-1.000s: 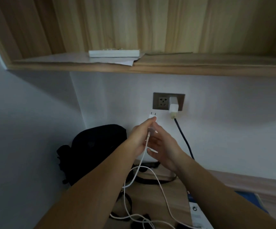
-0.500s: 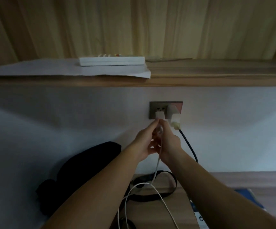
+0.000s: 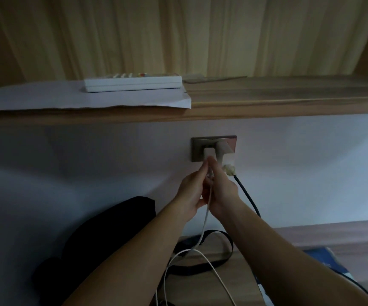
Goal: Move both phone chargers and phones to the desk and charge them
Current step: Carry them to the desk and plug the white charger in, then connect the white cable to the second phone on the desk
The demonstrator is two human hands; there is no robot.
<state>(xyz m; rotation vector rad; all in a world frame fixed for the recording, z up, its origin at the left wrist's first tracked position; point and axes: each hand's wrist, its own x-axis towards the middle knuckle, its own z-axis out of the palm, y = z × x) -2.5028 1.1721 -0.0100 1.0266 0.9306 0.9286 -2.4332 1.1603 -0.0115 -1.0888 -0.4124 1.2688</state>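
A grey wall socket plate sits under the wooden shelf. A small white charger plug is pressed against its left outlet, pinched by the fingertips of my left hand and my right hand. Its white cable hangs between my palms down to the desk, where it loops. A second white charger sits in the right outlet, with a black cable running down from it. No phone can be made out.
A white power strip lies on a sheet of paper on the shelf overhead. A black bag leans against the wall at left, its strap on the desk. Something blue lies at right.
Both hands have risen with the white charger plug from below the socket up to its left outlet, where it now sits against the plate. The view has tilted upward.
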